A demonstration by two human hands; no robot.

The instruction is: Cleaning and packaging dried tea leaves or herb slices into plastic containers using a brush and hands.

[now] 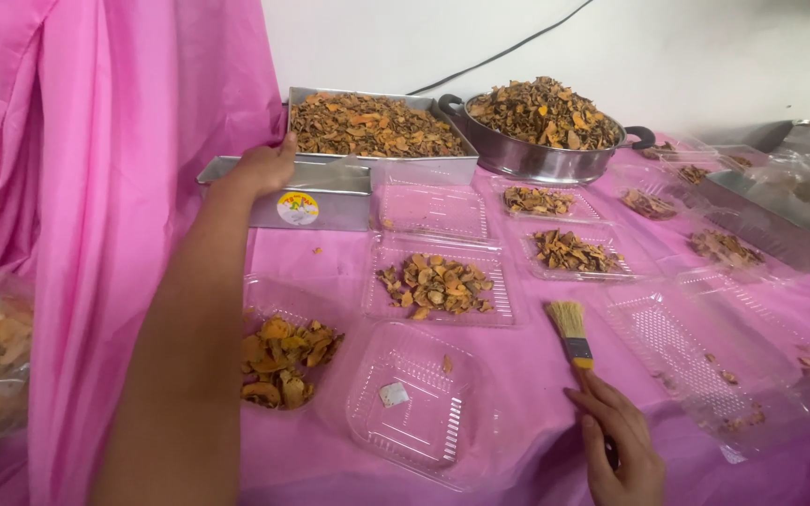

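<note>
My left hand (264, 169) reaches far forward and grips the rim of an empty steel tray (330, 192) with a round sticker on its side. Behind it stands a steel tray (377, 126) heaped with brown and orange dried pieces. My right hand (616, 440) holds the dark handle of a flat paintbrush (571, 333) with pale bristles, which points away over the pink tablecloth (536, 365). An empty clear plastic container (410, 403) with a small white square inside lies between my arms.
A steel pot (541, 159) piled with dried pieces stands at the back. Several clear plastic trays, some holding dried pieces (438, 286), others empty (696, 351), cover the table. Pink fabric (96, 141) hangs at the left. A steel lid (780, 220) lies at the right.
</note>
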